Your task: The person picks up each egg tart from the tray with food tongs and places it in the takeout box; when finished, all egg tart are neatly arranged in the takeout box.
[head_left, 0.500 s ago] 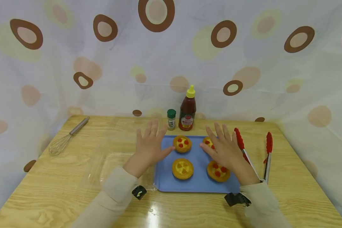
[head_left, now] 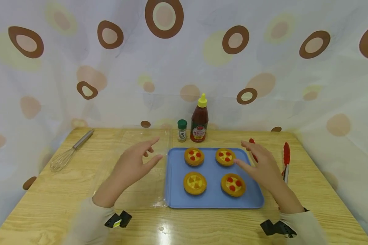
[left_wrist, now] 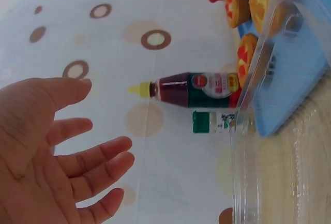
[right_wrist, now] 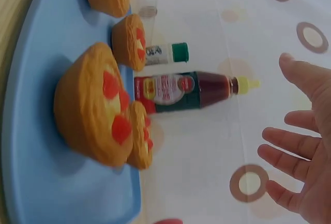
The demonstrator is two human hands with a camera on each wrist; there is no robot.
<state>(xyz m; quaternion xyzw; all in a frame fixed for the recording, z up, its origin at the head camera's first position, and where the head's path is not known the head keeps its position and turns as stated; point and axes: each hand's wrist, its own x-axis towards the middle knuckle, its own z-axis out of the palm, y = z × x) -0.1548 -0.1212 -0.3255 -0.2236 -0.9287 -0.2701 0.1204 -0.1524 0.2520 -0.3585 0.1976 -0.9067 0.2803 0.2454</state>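
Observation:
My left hand (head_left: 134,163) hovers over the clear plastic box (head_left: 122,200), fingers spread and relaxed, holding nothing. Over the right edge of the blue tray (head_left: 210,200) is my right hand (head_left: 262,166), also relaxed and holding nothing, partly covering the red-tipped tongs (head_left: 286,154). On the tray sit several tarts: one with yellow wedges (head_left: 195,183) at front left, the others with red pieces, such as the front right tart (head_left: 233,185). In the left wrist view the thumb and fingers stand apart; the right wrist view shows the same of the other hand.
Behind the tray stand a brown sauce bottle (head_left: 199,122) with a yellow cap and a small green-capped seasoning jar (head_left: 182,131). A whisk (head_left: 72,149) lies at the far left of the wooden table (head_left: 187,228). A patterned curtain (head_left: 125,75) hangs behind.
Both hands have moved apart, the left one leftward off the tray's edge, the right one to the right. They have turned from palms down to palms facing inward. The head view has shifted slightly.

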